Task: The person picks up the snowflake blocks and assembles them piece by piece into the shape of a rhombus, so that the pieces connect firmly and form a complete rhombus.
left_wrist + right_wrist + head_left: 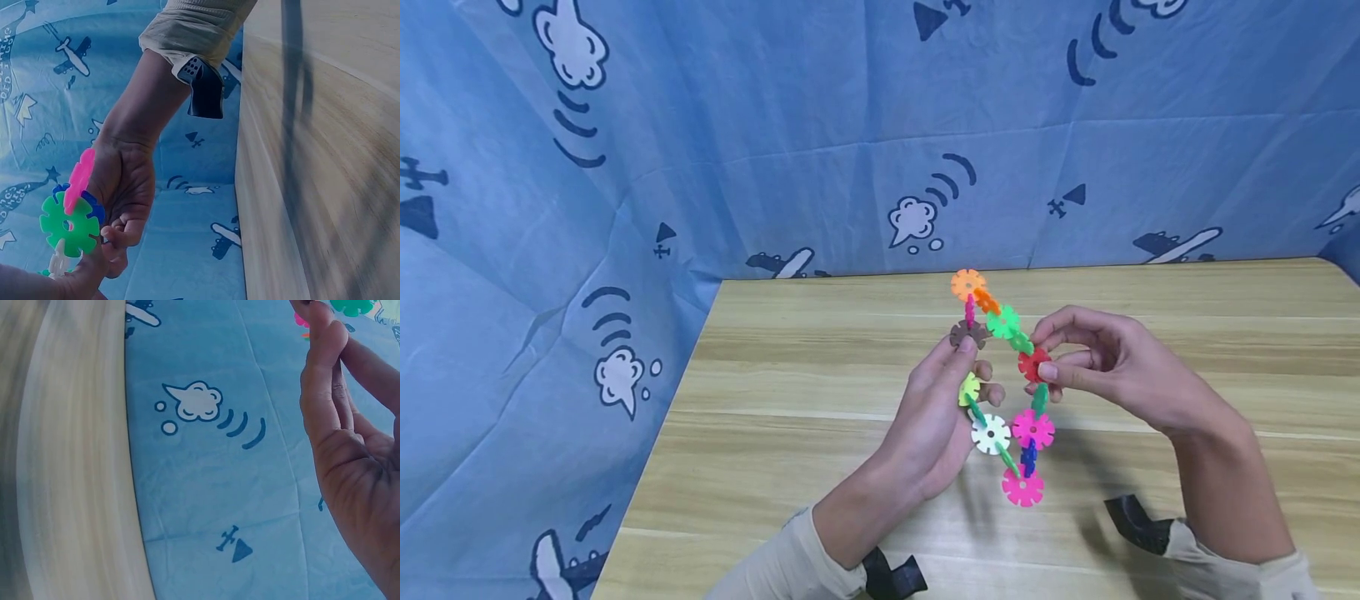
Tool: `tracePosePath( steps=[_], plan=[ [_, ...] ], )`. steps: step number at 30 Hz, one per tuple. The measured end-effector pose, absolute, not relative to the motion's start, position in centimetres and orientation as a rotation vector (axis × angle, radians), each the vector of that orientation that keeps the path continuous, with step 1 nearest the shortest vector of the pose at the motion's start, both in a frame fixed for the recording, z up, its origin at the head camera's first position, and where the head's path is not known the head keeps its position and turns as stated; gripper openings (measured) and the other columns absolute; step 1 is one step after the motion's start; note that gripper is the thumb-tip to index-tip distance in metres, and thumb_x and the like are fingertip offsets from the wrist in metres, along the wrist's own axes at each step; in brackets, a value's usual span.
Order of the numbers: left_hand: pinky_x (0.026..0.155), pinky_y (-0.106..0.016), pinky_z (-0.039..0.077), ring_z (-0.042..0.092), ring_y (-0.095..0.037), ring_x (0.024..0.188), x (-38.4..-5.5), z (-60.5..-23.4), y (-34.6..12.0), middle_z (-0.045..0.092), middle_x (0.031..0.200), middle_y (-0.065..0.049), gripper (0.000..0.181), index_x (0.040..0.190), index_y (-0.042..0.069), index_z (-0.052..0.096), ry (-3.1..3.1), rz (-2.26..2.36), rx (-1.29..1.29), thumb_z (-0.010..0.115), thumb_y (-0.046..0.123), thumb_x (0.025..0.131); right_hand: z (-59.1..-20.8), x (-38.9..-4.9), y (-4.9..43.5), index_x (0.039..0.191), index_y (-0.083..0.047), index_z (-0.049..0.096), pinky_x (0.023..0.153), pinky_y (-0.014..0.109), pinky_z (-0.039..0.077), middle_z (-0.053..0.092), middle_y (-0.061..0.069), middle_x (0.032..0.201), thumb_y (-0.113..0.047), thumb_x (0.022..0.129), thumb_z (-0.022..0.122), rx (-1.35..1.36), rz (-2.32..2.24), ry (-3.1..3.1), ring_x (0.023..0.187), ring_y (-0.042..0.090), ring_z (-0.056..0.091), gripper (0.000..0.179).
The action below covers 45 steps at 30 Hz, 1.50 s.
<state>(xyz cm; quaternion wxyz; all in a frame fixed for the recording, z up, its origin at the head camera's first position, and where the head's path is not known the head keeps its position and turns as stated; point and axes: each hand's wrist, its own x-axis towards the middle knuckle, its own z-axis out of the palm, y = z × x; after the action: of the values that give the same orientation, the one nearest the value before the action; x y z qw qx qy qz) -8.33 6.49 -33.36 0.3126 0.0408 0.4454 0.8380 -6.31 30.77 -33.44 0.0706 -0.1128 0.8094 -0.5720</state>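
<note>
A ring of notched plastic snowflake discs (1033, 430), joined edge to edge, is held up above the table between both hands. In the head view my left hand (936, 408) grips its left side, thumb on the brown disc (964, 335), with the yellow disc (968, 389) beside the palm. My right hand (1112, 367) pinches the red disc (1032, 365) on the right side between thumb and fingers. An orange disc (968, 285) tops the ring; a pink disc (1022, 486) hangs lowest. In the left wrist view a green disc (70, 224) shows close up.
The wood-grain table (760, 392) lies beneath the hands. A blue curtain (820, 100) printed with planes and clouds hangs behind it and along the left. Black straps (893, 577) stick out from the sleeve cuffs.
</note>
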Motion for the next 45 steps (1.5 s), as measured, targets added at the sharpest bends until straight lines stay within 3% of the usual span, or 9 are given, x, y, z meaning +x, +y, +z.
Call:
tracePosePath(
  steps=[6, 13, 18, 21, 27, 32, 38, 45],
  plan=[
    [0.089, -0.03, 0.043, 0.048, -0.017, 0.088, -8.4, -33.2, 6.5, 0.042, 0.107, -0.002, 0.028, 0.139, 0.013, 0.056, 1.169, 2.206, 0.13, 0.045, 0.026, 0.117, -33.7, -6.5, 30.9, 0.134, -0.006, 0.064, 0.061, 0.028, 0.055, 0.077, -0.001, 0.117, 0.008, 0.096, 0.073, -0.39, -1.736, 2.483, 0.086, 0.018, 0.081, 0.041],
    [0.085, -0.029, 0.045, 0.05, -0.015, 0.084, -8.6, -33.0, 6.5, 0.045, 0.103, -0.001, 0.027, 0.136, 0.012, 0.058, 1.141, 2.187, 0.131, 0.046, 0.026, 0.116, -34.9, -7.2, 31.9, 0.137, 0.004, 0.061, 0.082, 0.024, 0.065, 0.064, 0.006, 0.141, 0.029, 0.089, 0.063, -0.765, -2.111, 2.134, 0.103, 0.018, 0.081, 0.054],
    [0.085, -0.029, 0.046, 0.051, -0.015, 0.08, -8.5, -32.9, 6.4, 0.046, 0.103, -0.002, 0.024, 0.132, 0.015, 0.058, 1.087, 2.117, 0.081, 0.046, 0.028, 0.116, -35.1, -7.0, 32.0, 0.148, 0.003, 0.057, 0.086, 0.022, 0.064, 0.059, 0.005, 0.154, 0.023, 0.092, 0.066, -0.887, -2.069, 2.092, 0.12, 0.016, 0.076, 0.061],
    [0.082, -0.026, 0.047, 0.051, -0.014, 0.079, -8.4, -32.9, 6.2, 0.048, 0.101, -0.002, 0.026, 0.135, 0.016, 0.058, 1.056, 2.085, 0.067, 0.046, 0.029, 0.116, -35.0, -6.7, 31.9, 0.15, -0.001, 0.058, 0.084, 0.02, 0.063, 0.058, 0.001, 0.155, 0.02, 0.093, 0.068, -0.879, -1.98, 2.155, 0.123, 0.014, 0.074, 0.061],
    [0.076, -0.023, 0.048, 0.053, -0.012, 0.077, -8.2, -32.8, 5.9, 0.05, 0.095, 0.0, 0.028, 0.137, 0.016, 0.059, 1.037, 2.075, 0.081, 0.045, 0.03, 0.117, -35.0, -6.3, 31.5, 0.154, -0.001, 0.054, 0.062, 0.027, 0.054, 0.057, -0.001, 0.156, 0.018, 0.095, 0.067, -0.893, -1.88, 2.197, 0.111, 0.011, 0.072, 0.063],
    [0.08, -0.025, 0.049, 0.053, -0.013, 0.077, -8.2, -32.6, 5.6, 0.049, 0.096, -0.001, 0.025, 0.13, 0.014, 0.057, 1.048, 2.088, 0.085, 0.046, 0.031, 0.116, -34.9, -6.3, 31.2, 0.154, 0.004, 0.051, 0.074, 0.022, 0.061, 0.057, 0.0, 0.159, 0.023, 0.094, 0.063, -0.947, -1.878, 2.213, 0.121, 0.009, 0.074, 0.064],
    [0.077, -0.023, 0.048, 0.051, -0.013, 0.078, -8.3, -32.4, 5.5, 0.047, 0.097, -0.001, 0.025, 0.13, 0.013, 0.057, 1.027, 2.103, 0.078, 0.045, 0.031, 0.116, -34.9, -6.7, 30.5, 0.15, 0.01, 0.053, 0.088, 0.021, 0.063, 0.061, 0.004, 0.156, 0.016, 0.095, 0.068, -1.047, -1.937, 2.236, 0.128, 0.012, 0.071, 0.058],
    [0.075, -0.023, 0.048, 0.051, -0.014, 0.077, -8.3, -32.6, 5.6, 0.048, 0.097, -0.002, 0.03, 0.137, 0.011, 0.057, 1.049, 2.126, 0.092, 0.046, 0.03, 0.116, -34.7, -6.6, 29.8, 0.144, 0.017, 0.055, 0.084, 0.023, 0.064, 0.065, 0.0, 0.149, 0.017, 0.093, 0.069, -0.995, -1.916, 2.344, 0.12, 0.012, 0.075, 0.053]
  ],
)
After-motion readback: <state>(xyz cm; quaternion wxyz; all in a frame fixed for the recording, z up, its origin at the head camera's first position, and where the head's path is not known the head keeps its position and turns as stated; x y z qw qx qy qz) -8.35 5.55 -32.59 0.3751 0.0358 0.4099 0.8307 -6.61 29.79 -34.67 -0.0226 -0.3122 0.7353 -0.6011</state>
